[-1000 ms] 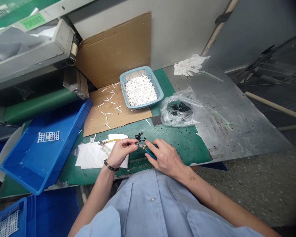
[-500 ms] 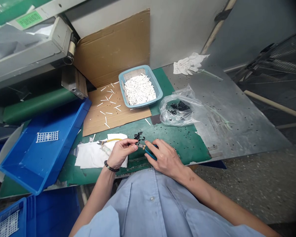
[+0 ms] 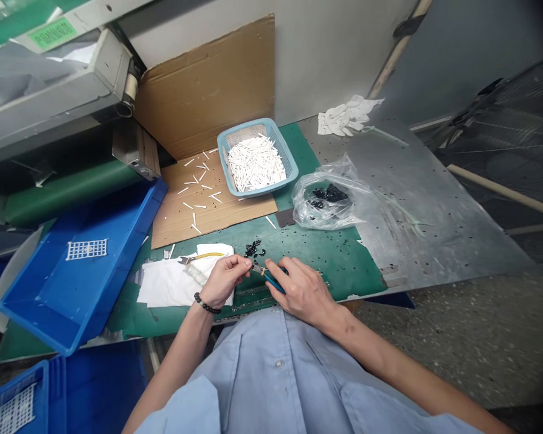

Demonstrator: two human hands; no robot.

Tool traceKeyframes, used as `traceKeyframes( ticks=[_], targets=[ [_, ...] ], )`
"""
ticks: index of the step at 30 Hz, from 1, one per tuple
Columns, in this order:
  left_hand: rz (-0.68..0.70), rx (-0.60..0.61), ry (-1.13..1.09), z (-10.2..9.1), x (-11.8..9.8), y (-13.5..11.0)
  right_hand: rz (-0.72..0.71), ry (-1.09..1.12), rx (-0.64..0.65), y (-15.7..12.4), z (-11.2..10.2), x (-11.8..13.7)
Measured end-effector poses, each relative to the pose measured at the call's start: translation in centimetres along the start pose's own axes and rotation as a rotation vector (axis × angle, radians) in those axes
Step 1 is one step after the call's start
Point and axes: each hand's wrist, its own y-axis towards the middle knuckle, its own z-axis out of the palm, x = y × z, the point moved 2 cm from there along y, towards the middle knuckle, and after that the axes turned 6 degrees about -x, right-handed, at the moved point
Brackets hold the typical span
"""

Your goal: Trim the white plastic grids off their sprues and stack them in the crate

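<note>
My right hand [image 3: 304,290] is wrapped round the blue handles of a pair of cutting pliers [image 3: 275,279]. The metal jaws point left and meet the fingertips of my left hand [image 3: 225,278]. Thumb and forefinger of that hand are pinched together; whatever they hold is too small and covered to name. Just beyond the jaws lies a little heap of small black parts [image 3: 254,248] on the green mat [image 3: 348,265]. Left of my hands, a yellow-handled cutting tool [image 3: 203,257] rests on a folded white cloth [image 3: 165,286].
Behind stands a light-blue basket [image 3: 291,167] of white sticks [image 3: 256,163], beside cardboard [image 3: 176,226] with loose sticks. A clear plastic bag [image 3: 305,211] with black parts lies right of it. White gloves [image 3: 346,117] lie farther back. A blue crate [image 3: 49,301] leans at the left.
My right hand has opened out slightly around the plier handles and the jaws have shifted a little right. My left fingertips have drawn closer together in their pinch.
</note>
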Motion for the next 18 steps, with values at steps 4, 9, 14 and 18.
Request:
traceKeyframes(
  ticks=[4, 9, 14, 18],
  targets=[
    [-0.024, -0.019, -0.001, 0.4, 0.6, 0.1, 0.001, -0.062, 0.023, 0.0, 0.1, 0.3],
    [-0.017, -0.013, 0.033, 0.7, 0.6, 0.4, 0.008, -0.032, 0.017, -0.5, 0.7, 0.0],
    [-0.064, -0.023, -0.247, -0.9, -0.3, 1.2, 0.123, -0.015, -0.068, -0.9, 1.5, -2.2],
    [-0.08, -0.007, -0.411, -2.6, -1.1, 2.7, 0.214, -0.206, 0.086, -0.9, 1.7, -4.1]
  ],
)
